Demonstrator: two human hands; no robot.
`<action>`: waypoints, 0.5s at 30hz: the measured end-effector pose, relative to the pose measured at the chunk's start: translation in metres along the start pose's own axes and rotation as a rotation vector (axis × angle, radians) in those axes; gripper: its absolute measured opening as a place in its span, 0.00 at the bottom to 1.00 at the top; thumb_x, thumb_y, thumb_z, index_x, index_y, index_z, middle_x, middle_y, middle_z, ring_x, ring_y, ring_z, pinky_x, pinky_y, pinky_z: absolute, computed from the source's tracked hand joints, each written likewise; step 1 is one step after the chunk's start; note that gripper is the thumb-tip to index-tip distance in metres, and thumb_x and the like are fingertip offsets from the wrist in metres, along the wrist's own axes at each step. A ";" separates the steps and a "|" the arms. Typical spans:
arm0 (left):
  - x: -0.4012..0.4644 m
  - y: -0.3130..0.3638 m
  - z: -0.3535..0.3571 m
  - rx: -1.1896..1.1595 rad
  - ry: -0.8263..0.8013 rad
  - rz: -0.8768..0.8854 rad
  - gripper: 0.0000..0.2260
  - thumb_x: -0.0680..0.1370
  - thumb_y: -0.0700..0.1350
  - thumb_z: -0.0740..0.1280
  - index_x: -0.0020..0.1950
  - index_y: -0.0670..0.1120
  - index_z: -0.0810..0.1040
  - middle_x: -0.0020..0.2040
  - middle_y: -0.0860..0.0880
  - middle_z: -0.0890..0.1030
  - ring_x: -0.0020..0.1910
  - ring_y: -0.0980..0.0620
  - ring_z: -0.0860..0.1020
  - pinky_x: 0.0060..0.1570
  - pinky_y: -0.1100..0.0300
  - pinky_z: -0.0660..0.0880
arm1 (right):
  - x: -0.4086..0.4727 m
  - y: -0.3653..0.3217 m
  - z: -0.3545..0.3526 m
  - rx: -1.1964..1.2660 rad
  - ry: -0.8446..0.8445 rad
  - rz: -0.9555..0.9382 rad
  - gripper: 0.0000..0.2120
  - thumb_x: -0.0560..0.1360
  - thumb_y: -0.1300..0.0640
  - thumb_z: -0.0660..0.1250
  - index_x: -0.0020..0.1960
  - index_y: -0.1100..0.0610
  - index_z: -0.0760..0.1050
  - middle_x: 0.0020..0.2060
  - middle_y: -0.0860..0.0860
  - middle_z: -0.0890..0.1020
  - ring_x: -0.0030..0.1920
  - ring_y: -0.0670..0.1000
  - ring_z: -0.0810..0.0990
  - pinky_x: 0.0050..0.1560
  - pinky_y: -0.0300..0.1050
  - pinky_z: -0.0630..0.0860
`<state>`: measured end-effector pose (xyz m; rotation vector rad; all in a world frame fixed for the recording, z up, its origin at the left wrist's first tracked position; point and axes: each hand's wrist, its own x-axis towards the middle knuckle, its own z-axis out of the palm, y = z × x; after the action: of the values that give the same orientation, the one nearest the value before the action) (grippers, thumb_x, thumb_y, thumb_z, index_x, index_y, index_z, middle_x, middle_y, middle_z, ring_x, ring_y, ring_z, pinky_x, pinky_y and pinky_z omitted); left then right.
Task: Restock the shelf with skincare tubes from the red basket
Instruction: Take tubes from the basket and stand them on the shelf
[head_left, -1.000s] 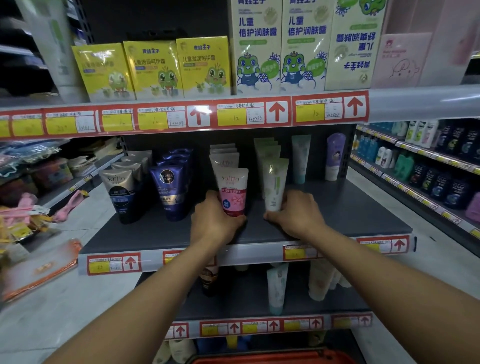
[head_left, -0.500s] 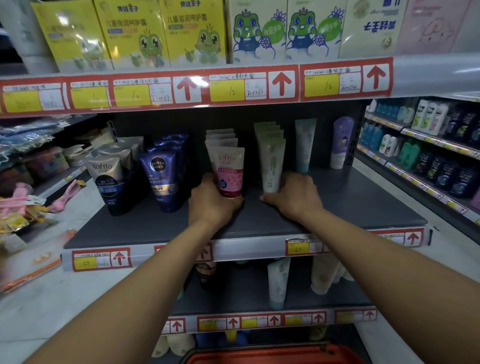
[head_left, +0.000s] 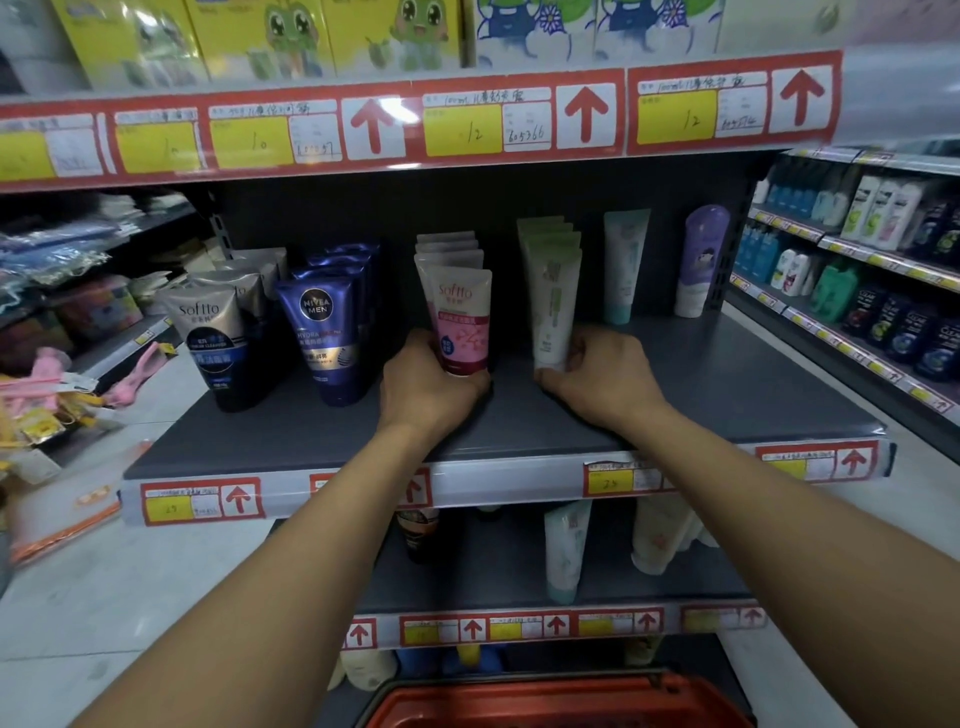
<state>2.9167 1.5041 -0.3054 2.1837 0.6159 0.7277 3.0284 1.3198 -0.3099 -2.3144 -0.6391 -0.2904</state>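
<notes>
I am working along the grey shelf (head_left: 727, 384), taking the pink Softto tube (head_left: 464, 322) as my landmark. Left of it, the silver Softto tubes (head_left: 213, 332) and the Nivea Men tubes (head_left: 324, 327) are standing in rows. My left hand (head_left: 426, 384) is curling its grip round the pink tube's cap end, seating it upright at the front of its row. Right of it, my right hand (head_left: 602, 379) is pinching the base of the green-and-white tube (head_left: 553, 306), fronting that row. I judge both caps need pressing flat, labels facing out. The red basket (head_left: 561, 701) is sitting below, its contents hidden.
</notes>
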 end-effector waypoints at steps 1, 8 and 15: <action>0.000 0.000 0.000 -0.003 0.000 -0.002 0.22 0.65 0.59 0.76 0.53 0.56 0.73 0.52 0.51 0.85 0.53 0.46 0.84 0.48 0.59 0.74 | 0.000 0.000 0.000 -0.004 -0.002 -0.004 0.17 0.68 0.41 0.76 0.51 0.50 0.80 0.46 0.49 0.85 0.47 0.52 0.83 0.43 0.40 0.71; 0.000 -0.002 -0.001 -0.016 0.008 -0.017 0.23 0.66 0.58 0.77 0.55 0.55 0.72 0.49 0.54 0.81 0.53 0.47 0.83 0.49 0.58 0.75 | 0.003 0.001 0.001 -0.014 0.005 0.009 0.20 0.68 0.39 0.77 0.52 0.52 0.82 0.47 0.49 0.86 0.48 0.52 0.83 0.44 0.39 0.71; 0.002 -0.003 -0.001 -0.014 0.019 -0.014 0.22 0.68 0.56 0.77 0.55 0.55 0.71 0.55 0.49 0.84 0.55 0.44 0.83 0.50 0.58 0.75 | 0.001 -0.002 -0.002 -0.009 0.001 0.008 0.17 0.67 0.38 0.78 0.44 0.47 0.75 0.39 0.44 0.79 0.42 0.48 0.78 0.33 0.37 0.66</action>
<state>2.9166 1.5074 -0.3061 2.1598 0.6326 0.7438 3.0284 1.3205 -0.3069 -2.3250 -0.6294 -0.2912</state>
